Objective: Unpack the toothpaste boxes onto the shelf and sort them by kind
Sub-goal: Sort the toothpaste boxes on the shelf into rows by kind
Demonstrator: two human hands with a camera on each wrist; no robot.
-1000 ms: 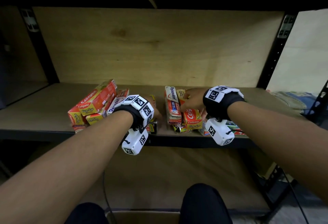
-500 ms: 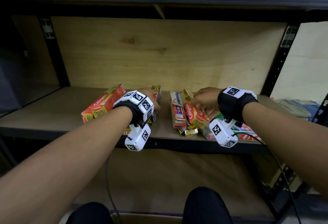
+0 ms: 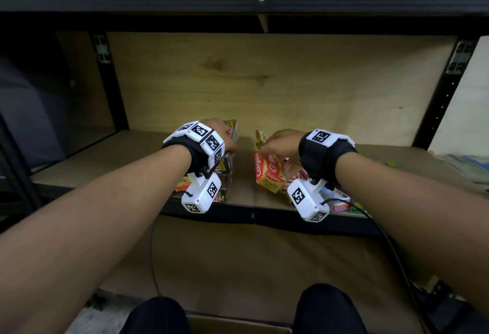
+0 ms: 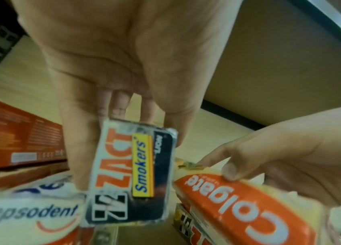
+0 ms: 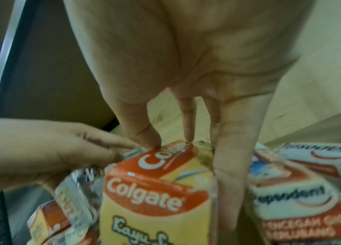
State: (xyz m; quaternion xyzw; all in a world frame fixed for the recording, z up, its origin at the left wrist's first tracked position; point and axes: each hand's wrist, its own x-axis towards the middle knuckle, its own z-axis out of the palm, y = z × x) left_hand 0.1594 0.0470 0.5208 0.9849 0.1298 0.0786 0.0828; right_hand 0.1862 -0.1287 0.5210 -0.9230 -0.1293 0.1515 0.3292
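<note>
On the wooden shelf (image 3: pixel 105 159) my left hand (image 3: pixel 229 143) grips a small dark Zact Smokers box (image 4: pixel 132 174) between thumb and fingers, just above other boxes. My right hand (image 3: pixel 270 146) holds an orange-and-yellow Colgate box (image 3: pixel 267 172) by its far end, tilted up. In the right wrist view its thumb and fingers pinch the sides of that Colgate box (image 5: pixel 157 190). A white Pepsodent box (image 4: pixel 27 213) lies below left of the Zact box. More Pepsodent boxes (image 5: pixel 291 199) lie right of the Colgate box. The wrist cameras hide several boxes in the head view.
An orange box (image 4: pixel 14 137) lies to the left of my left hand. A folded cloth (image 3: pixel 465 167) sits at the shelf's right end beside the black post (image 3: pixel 444 101). An open cardboard box (image 3: pixel 238 325) stands on the floor between my knees.
My left hand has left the orange Colgate pile, moved right and now holds the Zact box. The right hand has tilted the Colgate box up. The head has come closer.
</note>
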